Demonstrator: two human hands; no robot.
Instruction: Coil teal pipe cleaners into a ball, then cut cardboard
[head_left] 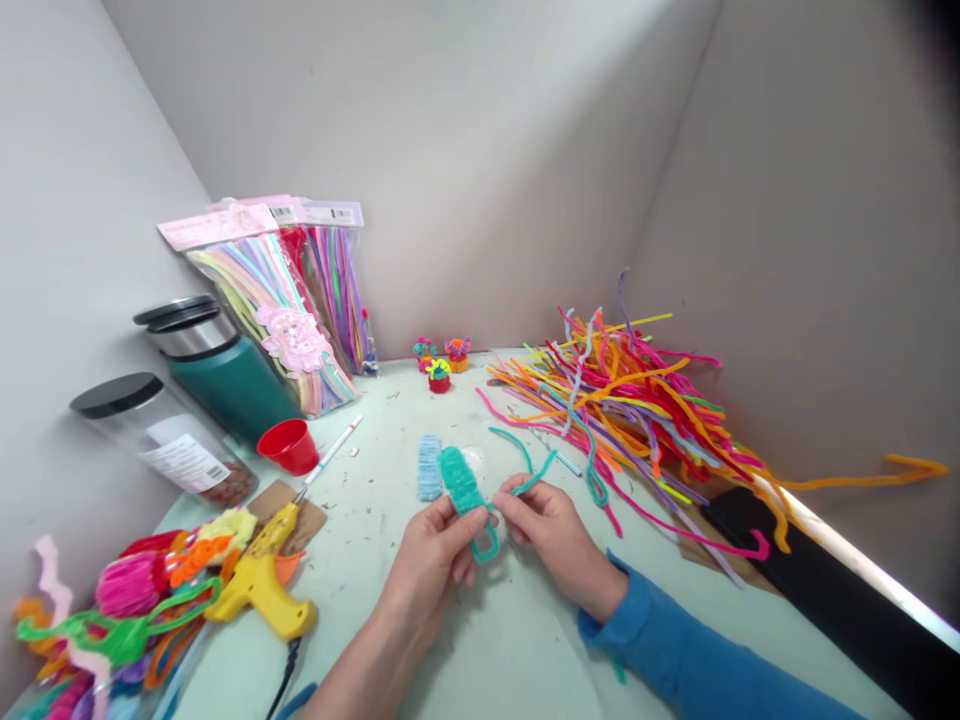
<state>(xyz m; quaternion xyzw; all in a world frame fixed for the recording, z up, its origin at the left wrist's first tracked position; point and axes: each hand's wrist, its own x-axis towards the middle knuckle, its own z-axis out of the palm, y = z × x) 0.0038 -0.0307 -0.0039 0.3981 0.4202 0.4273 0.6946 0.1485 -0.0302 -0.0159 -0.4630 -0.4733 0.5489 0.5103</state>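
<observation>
My left hand (433, 555) is closed on a teal pipe-cleaner piece (466, 496), a tightly wound strip with an open loop at its lower end. My right hand (551, 530), in a blue sleeve, pinches the loose teal pipe-cleaner end (534, 472) that runs off the strip to the right. Both hands hover just above the pale green table (390, 560). A light blue wound strip (429, 467) lies on the table right behind the teal one.
A big heap of loose coloured pipe cleaners (630, 400) fills the right. A yellow glue gun (262, 580), red cup (290, 446), teal flask (217, 370), clear jar (161, 435), packs of pipe cleaners (277, 300), three small finished figures (440, 362) and pipe-cleaner shapes (127, 610) stand left and behind.
</observation>
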